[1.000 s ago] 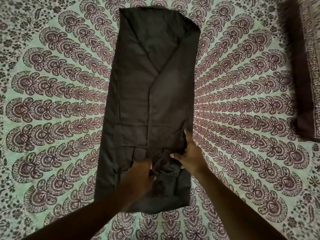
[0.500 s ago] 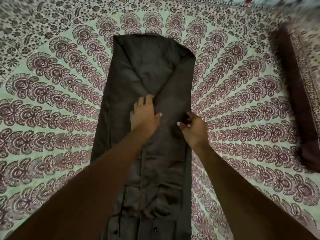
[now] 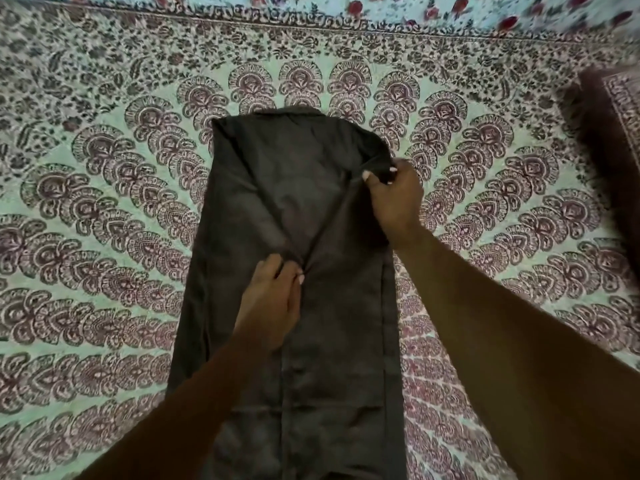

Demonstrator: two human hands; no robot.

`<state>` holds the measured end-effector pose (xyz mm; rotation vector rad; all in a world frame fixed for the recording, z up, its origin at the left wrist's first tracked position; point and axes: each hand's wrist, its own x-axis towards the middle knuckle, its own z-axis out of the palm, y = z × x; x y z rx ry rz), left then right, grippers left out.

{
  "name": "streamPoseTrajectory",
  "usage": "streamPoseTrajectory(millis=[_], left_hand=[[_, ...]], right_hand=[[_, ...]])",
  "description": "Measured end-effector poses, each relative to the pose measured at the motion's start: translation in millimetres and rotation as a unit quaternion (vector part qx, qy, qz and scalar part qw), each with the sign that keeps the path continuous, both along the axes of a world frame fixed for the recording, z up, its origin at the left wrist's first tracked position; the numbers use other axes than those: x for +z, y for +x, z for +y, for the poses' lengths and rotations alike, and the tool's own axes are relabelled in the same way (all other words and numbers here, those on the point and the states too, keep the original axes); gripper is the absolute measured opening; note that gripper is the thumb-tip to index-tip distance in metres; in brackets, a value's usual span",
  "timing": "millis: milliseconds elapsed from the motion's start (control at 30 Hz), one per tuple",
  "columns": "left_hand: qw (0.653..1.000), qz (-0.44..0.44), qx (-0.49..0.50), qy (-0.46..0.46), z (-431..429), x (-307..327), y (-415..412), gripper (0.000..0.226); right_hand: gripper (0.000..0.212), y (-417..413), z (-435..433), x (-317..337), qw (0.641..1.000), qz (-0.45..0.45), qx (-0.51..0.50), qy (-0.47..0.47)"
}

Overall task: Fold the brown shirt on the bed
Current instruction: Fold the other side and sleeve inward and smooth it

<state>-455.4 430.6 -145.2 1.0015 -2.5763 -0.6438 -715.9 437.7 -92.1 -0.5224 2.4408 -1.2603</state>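
Observation:
The brown shirt (image 3: 263, 188) lies lengthwise on the bed as a long narrow strip, its sides folded in toward the middle. My left hand (image 3: 268, 303) pinches the cloth at the shirt's centre, where the diagonal edge of the folded-in right side ends. My right hand (image 3: 393, 199) grips the upper end of that same folded edge near the shirt's top right corner and lifts it slightly. A taut crease runs between the two hands. The shirt's near end runs out of the bottom of the view.
The bed carries a green sheet (image 3: 104, 237) printed with maroon paisley fans. A dark maroon pillow (image 3: 609, 140) lies at the right edge. A floral blue cloth (image 3: 450, 12) borders the far side.
Both hands have travelled up the shirt from its near end toward the top. The right hand has taken hold of the top right fold, and the left now pinches the centre.

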Motion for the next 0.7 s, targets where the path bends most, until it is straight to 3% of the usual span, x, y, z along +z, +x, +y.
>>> streamPoseTrajectory(millis=[333, 467, 600, 700], left_hand=[[0.998, -0.027, -0.025, -0.058, 3, -7, 1, 0.018], [0.998, -0.037, -0.022, -0.047, 4, -8, 2, 0.022], [1.0, -0.015, -0.007, -0.021, 4, -9, 2, 0.028], [0.999, -0.024, -0.024, -0.024, 4, -12, 4, 0.032]], right_hand=[[0.03, -29, -72, -14, 0.998, 0.066, 0.01, 0.014], [0.018, -52, -87, -25, 0.996, 0.064, 0.008, 0.061], [0.018, -67, -87, -27, 0.995, 0.069, 0.027, 0.068], [0.024, -59, -70, -26, 0.987, 0.146, 0.063, 0.022]])
